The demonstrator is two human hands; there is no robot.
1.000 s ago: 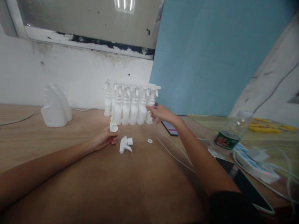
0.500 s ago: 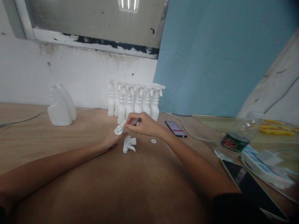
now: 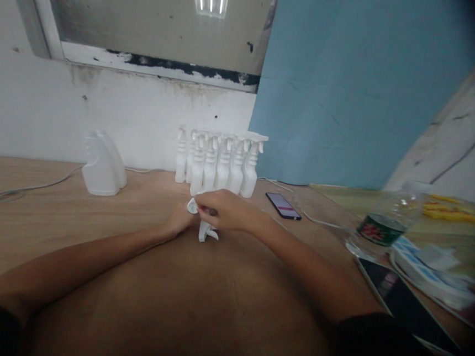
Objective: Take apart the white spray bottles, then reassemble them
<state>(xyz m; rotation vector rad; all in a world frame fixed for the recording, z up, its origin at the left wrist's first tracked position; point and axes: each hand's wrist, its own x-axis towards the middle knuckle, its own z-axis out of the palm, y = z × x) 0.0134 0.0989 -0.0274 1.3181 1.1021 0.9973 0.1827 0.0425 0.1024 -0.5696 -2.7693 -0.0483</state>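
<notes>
- our right hand (image 3: pixel 231 209) has come from beside the bottles, over the table (image 3: pixel 147 303), to our left hand (image 3: pixel 181 221); the two now meet just in front of the bottles, so the work is at close range.
- our left fingers are mostly hidden, but they seem closed on a white spray head (image 3: pixel 192 205), its round opening towards us.
- our right fingers are pinched round a dark-ended, pen-like tool (image 3: pixel 211 213), right beside that opening; we cannot tell whether its tip is inside.
- a loose trigger head (image 3: pixel 204 232) lies just below our hands, partly covered; the small white ring that lay to its right has gone from sight, perhaps behind our wrist.
- the white spray bottles (image 3: pixel 223 168) stand upright, close together, by the far edge, near its middle.
- two topless white bottles (image 3: pixel 103 169) stand towards the far left corner.
- a phone (image 3: pixel 283 206) lies right of the bottles; nearer the right edge are a clear drink bottle (image 3: pixel 382 229), a power strip (image 3: pixel 415 265) and a dark tablet (image 3: pixel 405 303).
- behind the wooden table we see a marked white wall (image 3: pixel 160 116), a window (image 3: pixel 160 16) reflecting ceiling lights, and a blue sheet (image 3: pixel 332 86).
</notes>
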